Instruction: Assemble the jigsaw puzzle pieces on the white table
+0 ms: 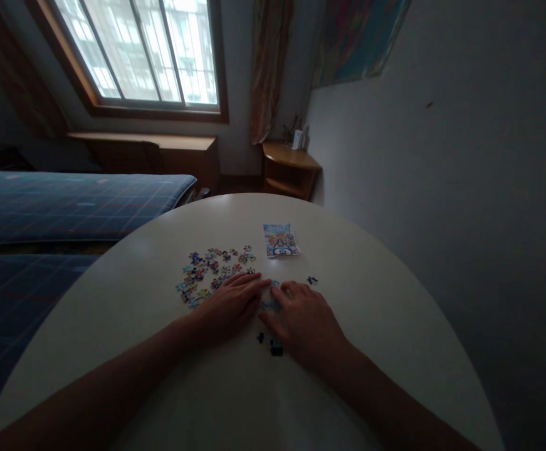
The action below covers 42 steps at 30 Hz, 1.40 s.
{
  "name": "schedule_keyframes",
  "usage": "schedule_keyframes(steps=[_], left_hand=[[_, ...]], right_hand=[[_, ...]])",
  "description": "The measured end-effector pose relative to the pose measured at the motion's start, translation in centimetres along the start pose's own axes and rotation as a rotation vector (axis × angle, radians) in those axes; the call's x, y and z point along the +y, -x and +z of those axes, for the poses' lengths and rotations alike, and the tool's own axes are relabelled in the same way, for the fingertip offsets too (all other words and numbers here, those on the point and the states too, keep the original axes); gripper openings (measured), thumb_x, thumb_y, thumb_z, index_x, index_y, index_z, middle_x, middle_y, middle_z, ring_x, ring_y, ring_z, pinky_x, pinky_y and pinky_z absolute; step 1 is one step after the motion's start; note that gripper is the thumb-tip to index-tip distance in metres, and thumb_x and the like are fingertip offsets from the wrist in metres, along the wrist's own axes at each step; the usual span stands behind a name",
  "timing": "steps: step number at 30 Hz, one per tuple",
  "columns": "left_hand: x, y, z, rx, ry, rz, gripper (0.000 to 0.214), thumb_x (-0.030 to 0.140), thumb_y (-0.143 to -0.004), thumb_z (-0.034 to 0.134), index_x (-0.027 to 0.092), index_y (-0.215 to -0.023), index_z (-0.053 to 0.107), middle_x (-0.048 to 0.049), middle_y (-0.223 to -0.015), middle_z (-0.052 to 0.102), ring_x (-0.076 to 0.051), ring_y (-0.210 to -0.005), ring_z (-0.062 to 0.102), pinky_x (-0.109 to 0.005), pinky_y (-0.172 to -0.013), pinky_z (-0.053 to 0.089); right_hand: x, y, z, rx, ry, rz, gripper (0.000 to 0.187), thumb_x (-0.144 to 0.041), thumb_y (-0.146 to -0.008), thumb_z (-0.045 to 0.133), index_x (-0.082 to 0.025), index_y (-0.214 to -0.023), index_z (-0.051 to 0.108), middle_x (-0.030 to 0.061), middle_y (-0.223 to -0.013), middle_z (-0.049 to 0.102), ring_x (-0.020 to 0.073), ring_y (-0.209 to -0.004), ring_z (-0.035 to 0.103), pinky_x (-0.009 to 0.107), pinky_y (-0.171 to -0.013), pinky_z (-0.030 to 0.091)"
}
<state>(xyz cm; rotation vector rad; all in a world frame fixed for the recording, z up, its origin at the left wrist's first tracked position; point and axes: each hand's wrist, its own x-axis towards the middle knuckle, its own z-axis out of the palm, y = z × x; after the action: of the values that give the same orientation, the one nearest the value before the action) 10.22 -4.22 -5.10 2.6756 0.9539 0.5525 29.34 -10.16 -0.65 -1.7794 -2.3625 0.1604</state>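
Observation:
My left hand (235, 304) lies low over the table with its fingers stretched out, the fingertips beside a small light-blue puzzle piece (275, 284). Bent around some pale-blue puzzle pieces (269, 305), my right hand (305, 319) has its thumb and fingers on either side of them and partly hides them. Dark puzzle pieces (276, 347) lie just below the right thumb. A loose pile of colourful puzzle pieces (212, 266) spreads beyond and left of my left hand. One dark piece (312, 280) sits apart, past my right knuckles.
A printed picture sheet (281, 241) lies on the round white table (371, 275) beyond my hands. To the left is a bed with a blue plaid cover (79, 200). A wooden corner shelf (289, 155) and a wall (442, 188) stand behind and to the right.

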Motion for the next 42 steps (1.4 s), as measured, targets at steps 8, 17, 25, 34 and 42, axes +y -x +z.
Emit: schedule_keyframes(steps=[8, 17, 25, 34, 42], left_hand=[[-0.2, 0.1, 0.0, 0.041, 0.052, -0.013, 0.038, 0.024, -0.103, 0.034, 0.021, -0.138, 0.049, -0.0076, -0.137, 0.06, -0.022, -0.136, 0.046, -0.047, -0.116, 0.036], [-0.4, 0.1, 0.2, 0.017, 0.036, -0.025, 0.038, 0.025, -0.103, 0.037, 0.022, -0.139, 0.048, -0.007, -0.137, 0.06, -0.022, -0.136, 0.046, -0.047, -0.116, 0.034], [-0.2, 0.1, -0.1, 0.018, 0.038, -0.001, 0.037, 0.024, -0.104, 0.034, 0.022, -0.138, 0.048, -0.0067, -0.136, 0.061, -0.021, -0.136, 0.045, -0.047, -0.116, 0.034], [-0.2, 0.1, 0.0, 0.084, 0.023, -0.023, 0.031, 0.021, -0.101, 0.036, 0.019, -0.125, 0.056, -0.0077, -0.127, 0.066, -0.022, -0.129, 0.052, -0.049, -0.115, 0.035], [-0.1, 0.1, -0.1, 0.08, 0.036, -0.003, 0.031, 0.021, -0.102, 0.037, 0.02, -0.125, 0.056, -0.0071, -0.129, 0.065, -0.022, -0.131, 0.051, -0.048, -0.115, 0.036]], right_hand=[[2.7, -1.3, -1.3, -0.036, -0.208, -0.001, 0.035, -0.041, -0.096, 0.053, -0.016, -0.116, 0.068, 0.0115, -0.113, 0.07, 0.0242, -0.107, 0.062, 0.037, -0.095, 0.045], [4.4, -1.3, -0.6, -0.039, -0.139, -0.145, 0.048, -0.044, -0.093, 0.057, -0.022, -0.135, 0.058, 0.0119, -0.132, 0.06, 0.0269, -0.121, 0.053, 0.042, -0.104, 0.039], [4.7, -1.1, -0.6, -0.062, -0.104, -0.188, 0.044, -0.047, -0.095, 0.054, -0.024, -0.132, 0.061, 0.0111, -0.133, 0.059, 0.0272, -0.123, 0.051, 0.042, -0.105, 0.039], [4.7, -1.1, -1.2, -0.085, -0.111, -0.188, 0.044, -0.042, -0.095, 0.055, -0.017, -0.13, 0.06, 0.0127, -0.133, 0.061, 0.0281, -0.121, 0.054, 0.043, -0.104, 0.04], [4.8, -1.1, -0.8, -0.068, -0.132, -0.19, 0.048, -0.045, -0.094, 0.056, -0.019, -0.135, 0.057, 0.0117, -0.135, 0.06, 0.028, -0.122, 0.053, 0.045, -0.106, 0.039]])
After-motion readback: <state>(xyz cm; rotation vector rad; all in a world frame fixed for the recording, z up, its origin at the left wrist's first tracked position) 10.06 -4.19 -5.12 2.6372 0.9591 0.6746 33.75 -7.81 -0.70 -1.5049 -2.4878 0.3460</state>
